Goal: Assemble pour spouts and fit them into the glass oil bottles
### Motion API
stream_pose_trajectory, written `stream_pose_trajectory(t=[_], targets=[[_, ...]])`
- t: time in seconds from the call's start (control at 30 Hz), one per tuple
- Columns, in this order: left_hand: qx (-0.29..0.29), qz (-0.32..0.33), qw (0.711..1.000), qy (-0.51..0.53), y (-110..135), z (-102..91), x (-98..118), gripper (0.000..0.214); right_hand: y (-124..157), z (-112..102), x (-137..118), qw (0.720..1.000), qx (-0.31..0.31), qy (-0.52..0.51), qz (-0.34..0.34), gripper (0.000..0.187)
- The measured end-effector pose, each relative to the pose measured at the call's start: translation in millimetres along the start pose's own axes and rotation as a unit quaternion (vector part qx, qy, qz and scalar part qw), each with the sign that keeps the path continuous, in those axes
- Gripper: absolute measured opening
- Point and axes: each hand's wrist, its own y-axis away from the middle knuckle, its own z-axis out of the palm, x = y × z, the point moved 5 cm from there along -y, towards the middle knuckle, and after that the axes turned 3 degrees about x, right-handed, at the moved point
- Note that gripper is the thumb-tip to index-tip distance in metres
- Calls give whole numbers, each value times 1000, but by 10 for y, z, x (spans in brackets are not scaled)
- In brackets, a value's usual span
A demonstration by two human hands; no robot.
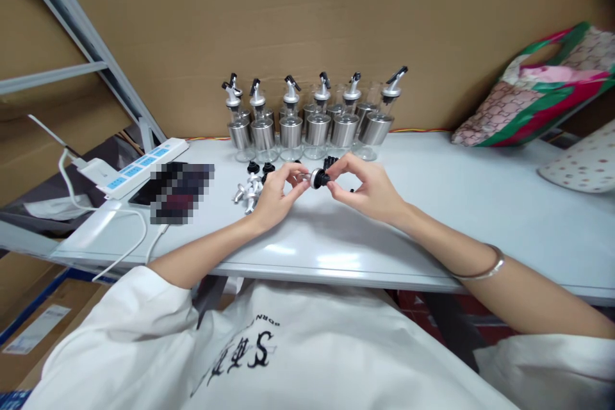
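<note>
Between my two hands, just above the table, is a silver pourer spout (316, 177) with a black stopper (323, 179) at its right end. My left hand (281, 195) pinches the silver end, and my right hand (362, 189) pinches the black stopper. Left of my left hand lie several loose silver spout pieces (250, 191) and black stoppers (253, 167). Small black parts (330, 162) sit behind my right hand, partly hidden by it. Farther back stand glass and steel oil bottles (291, 132), the front ones topped with silver pourers that have black flaps.
A white power strip (144, 166) with a plugged-in charger (93, 173) and a dark, pixelated device (180, 192) are on the left of the table (432, 205). A patterned bag (519, 99) and a dotted white object (583, 163) stand at the right. Cardboard (288, 13) rises behind.
</note>
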Motion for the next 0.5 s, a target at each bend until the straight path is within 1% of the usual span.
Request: stream_pose_trajectory(t=[0.13, 0.23, 0.33, 0.5], targets=[[28, 56, 997, -33, -23, -33, -6, 13, 5, 23, 5, 1000, -19, -15, 6, 7], [11, 66, 996, -55, -26, -27, -17, 11, 11, 45, -13, 999, -38, -23, 3, 7], [-9, 80, 995, -66, -18, -22, 20, 15, 16, 44, -2, 999, -32, -37, 11, 8], [1, 124, 989, -86, 12, -38, 156, 17, 19, 37, 86, 997, -21, -61, 36, 10]])
